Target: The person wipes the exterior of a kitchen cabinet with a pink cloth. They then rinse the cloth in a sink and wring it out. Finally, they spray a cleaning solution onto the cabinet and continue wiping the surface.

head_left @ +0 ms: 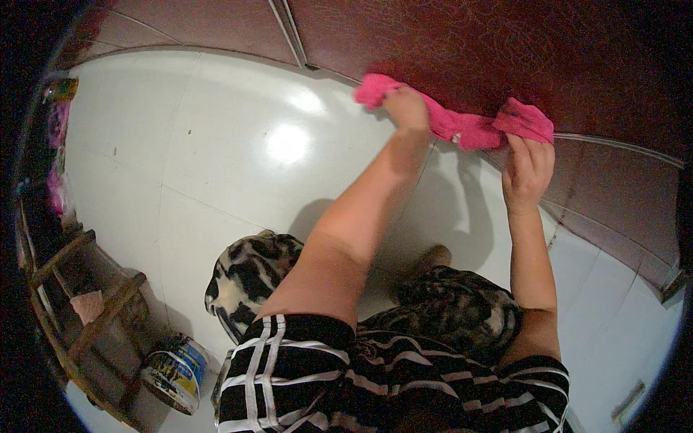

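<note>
A long pink cloth (460,127) lies stretched along the lower part of a dark red patterned panel (487,54), above the pale tiled floor (227,140). Near the cloth's left end, my left hand (407,107) grips it; this hand is slightly blurred. At the other end, my right hand (529,168) has its fingers beneath a folded part of the cloth, which hides the fingertips. A small white spot, perhaps a tag, shows on the cloth between the hands.
A wooden rack or ladder-like frame (108,308) stands at the lower left, with a pinkish cloth (87,306) on it. Beside it is a stained paint bucket (176,373). A metal strip (289,32) divides the panels. My patterned trouser legs are bent below my arms.
</note>
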`<act>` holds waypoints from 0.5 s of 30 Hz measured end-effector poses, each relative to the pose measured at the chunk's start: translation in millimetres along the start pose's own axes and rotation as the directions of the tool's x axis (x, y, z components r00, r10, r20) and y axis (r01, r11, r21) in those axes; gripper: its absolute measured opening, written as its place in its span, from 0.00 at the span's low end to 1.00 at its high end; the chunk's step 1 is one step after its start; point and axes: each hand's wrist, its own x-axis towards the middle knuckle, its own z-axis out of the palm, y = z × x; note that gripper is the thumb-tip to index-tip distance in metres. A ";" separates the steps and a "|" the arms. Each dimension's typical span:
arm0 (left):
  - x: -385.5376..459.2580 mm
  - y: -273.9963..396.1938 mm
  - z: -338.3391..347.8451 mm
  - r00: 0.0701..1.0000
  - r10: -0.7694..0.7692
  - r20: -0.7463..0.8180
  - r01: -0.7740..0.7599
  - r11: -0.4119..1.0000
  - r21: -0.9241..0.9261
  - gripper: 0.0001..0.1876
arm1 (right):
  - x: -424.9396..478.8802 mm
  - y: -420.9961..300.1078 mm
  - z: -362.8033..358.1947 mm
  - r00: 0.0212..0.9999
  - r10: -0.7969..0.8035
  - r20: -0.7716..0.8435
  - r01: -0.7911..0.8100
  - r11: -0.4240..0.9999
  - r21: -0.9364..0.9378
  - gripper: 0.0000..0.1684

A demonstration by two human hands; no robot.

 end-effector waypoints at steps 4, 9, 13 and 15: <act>11.6 -126.2 95.3 0.829 0.233 0.508 0.018 0.897 -0.442 0.17 | 15.6 -14.4 9.8 1.000 -0.009 0.007 0.008 0.998 0.061 0.19; 64.0 -93.9 46.8 0.874 0.184 0.451 0.381 0.317 -0.868 0.15 | 10.1 -4.0 19.3 0.998 -0.021 -0.052 0.022 1.000 0.022 0.21; 123.8 -20.1 -69.9 0.987 0.066 -0.146 -0.120 0.909 -0.399 0.09 | 9.2 -8.6 3.8 0.998 -0.019 -0.057 0.026 0.990 0.140 0.23; 83.7 45.8 -101.0 0.984 -0.072 -0.160 -0.023 0.850 -0.526 0.11 | -5.2 -6.8 -1.8 0.997 -0.033 0.063 0.017 0.971 0.238 0.22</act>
